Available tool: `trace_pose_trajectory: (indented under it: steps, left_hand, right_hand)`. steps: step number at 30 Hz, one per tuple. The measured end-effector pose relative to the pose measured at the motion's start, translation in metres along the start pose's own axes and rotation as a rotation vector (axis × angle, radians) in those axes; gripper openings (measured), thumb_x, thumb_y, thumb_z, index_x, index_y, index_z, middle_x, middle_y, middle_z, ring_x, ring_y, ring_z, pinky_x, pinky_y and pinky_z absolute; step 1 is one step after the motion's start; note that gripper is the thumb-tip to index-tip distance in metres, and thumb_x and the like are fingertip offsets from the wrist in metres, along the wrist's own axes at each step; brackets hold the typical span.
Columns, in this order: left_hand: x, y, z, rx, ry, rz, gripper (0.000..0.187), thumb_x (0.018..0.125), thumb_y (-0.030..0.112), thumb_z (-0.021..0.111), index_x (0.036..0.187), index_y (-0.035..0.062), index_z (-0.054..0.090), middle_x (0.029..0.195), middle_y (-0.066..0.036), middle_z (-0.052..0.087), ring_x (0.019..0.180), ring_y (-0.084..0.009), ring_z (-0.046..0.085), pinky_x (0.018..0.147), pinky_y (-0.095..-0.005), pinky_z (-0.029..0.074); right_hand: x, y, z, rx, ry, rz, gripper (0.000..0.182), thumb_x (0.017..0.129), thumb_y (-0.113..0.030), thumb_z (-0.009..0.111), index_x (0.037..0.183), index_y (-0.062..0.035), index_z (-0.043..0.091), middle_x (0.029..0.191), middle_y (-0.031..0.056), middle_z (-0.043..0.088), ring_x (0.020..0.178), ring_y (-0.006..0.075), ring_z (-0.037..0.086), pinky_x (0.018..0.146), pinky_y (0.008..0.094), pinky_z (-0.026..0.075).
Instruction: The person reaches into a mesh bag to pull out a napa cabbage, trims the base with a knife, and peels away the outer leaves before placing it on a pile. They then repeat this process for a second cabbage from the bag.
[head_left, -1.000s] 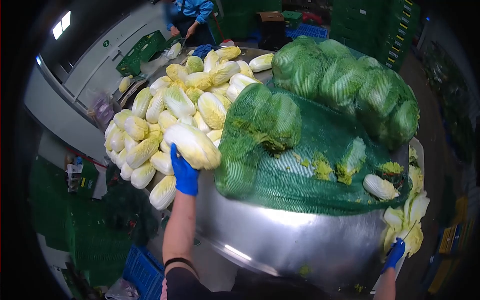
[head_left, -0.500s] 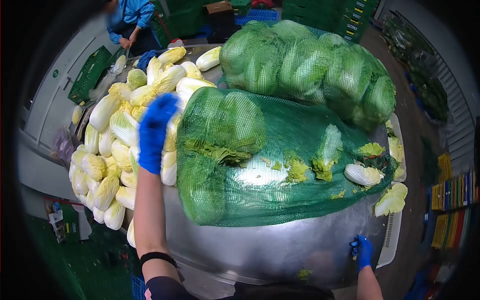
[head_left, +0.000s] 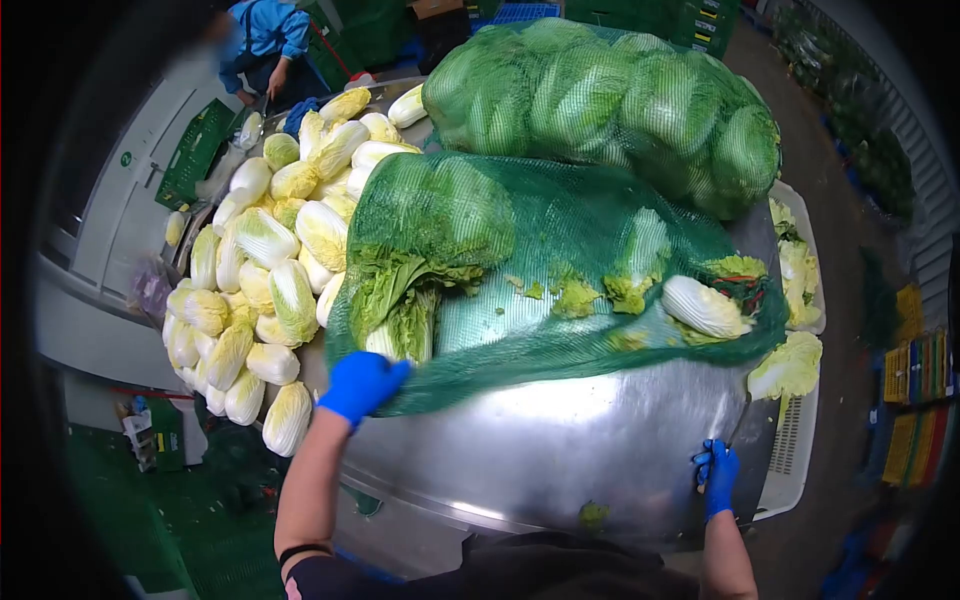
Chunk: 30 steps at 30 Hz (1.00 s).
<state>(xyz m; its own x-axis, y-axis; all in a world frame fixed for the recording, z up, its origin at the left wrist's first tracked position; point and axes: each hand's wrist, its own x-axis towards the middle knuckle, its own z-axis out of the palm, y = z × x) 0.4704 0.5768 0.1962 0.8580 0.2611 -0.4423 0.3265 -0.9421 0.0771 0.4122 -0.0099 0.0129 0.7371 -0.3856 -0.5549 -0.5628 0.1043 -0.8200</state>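
A steel table (head_left: 600, 430) carried everything, its bare, shiny stretch running between the fingers of the left hand (head_left: 364, 386) and those of the right hand (head_left: 716, 474). Directly on it, beyond the left fingers and to their left, lay a heap of pale, yellow-tipped cabbages (head_left: 296, 298), spread towards the far edge. A green net bag (head_left: 560, 240) lay spread just ahead of the left fingers, reaching rightward until it sat beyond the right ones. Farther from both sets of fingers, behind that bag, a full net sack of cabbages (head_left: 610, 105) rested. A small leaf scrap (head_left: 593, 514) lay left of the right fingers, nearer the front edge.
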Motion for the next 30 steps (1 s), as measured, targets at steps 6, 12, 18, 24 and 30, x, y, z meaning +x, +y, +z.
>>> trace_pose_trajectory:
  steps: [6,12,18,24,30]
  left_hand:
    - [0.023,-0.087,0.004,-0.573,0.456,-0.255,0.042,0.073,0.035,0.075,0.094,0.0007,0.065,0.079,-0.014,0.066,0.068,-0.0223,0.062,0.066,-0.0354,0.05]
    - [0.1,-0.07,0.021,-0.573,0.677,-0.039,0.058,0.079,0.044,0.068,0.115,-0.0002,0.059,0.1,-0.02,0.064,0.092,-0.0293,0.062,0.084,-0.0377,0.048]
    - [0.078,-0.013,0.028,0.118,0.626,-0.07,0.064,0.082,0.048,0.061,0.125,0.0015,0.051,0.128,-0.024,0.047,0.118,-0.0409,0.044,0.098,-0.0479,0.038]
    - [0.073,0.019,0.026,0.095,0.734,0.391,0.067,0.077,0.034,0.071,0.128,0.0005,0.045,0.135,-0.026,0.038,0.125,-0.0427,0.036,0.105,-0.0471,0.031]
    - [0.089,-0.022,0.027,-0.338,0.604,0.013,0.096,0.064,0.041,0.083,0.132,-0.0063,0.035,0.132,-0.025,0.045,0.121,-0.0367,0.047,0.101,-0.0417,0.037]
  right_hand:
    - [-0.002,0.002,0.006,-0.005,0.043,-0.059,0.023,0.094,-0.023,0.052,0.088,-0.0021,0.059,0.057,0.0087,0.06,0.034,0.0098,0.041,0.033,0.0237,0.031]
    - [-0.032,-0.01,0.024,-0.002,0.049,-0.176,0.023,0.094,-0.022,0.051,0.089,-0.003,0.061,0.059,0.0063,0.06,0.037,0.0086,0.041,0.036,0.0219,0.032]
    - [-0.092,-0.081,0.142,-0.166,-0.435,-0.612,0.01,0.085,-0.006,0.062,0.093,0.0002,0.064,0.078,0.0058,0.067,0.067,0.0121,0.063,0.061,0.0261,0.05]
    - [-0.104,-0.16,0.319,-0.105,-0.723,-0.963,0.031,0.085,-0.012,0.064,0.115,-0.004,0.06,0.105,0.0098,0.065,0.084,0.0159,0.064,0.072,0.0271,0.051]
    - [-0.104,-0.166,0.434,-0.113,-0.927,-0.235,0.035,0.083,-0.031,0.068,0.104,-0.0028,0.061,0.083,0.0031,0.061,0.058,0.009,0.057,0.049,0.0246,0.045]
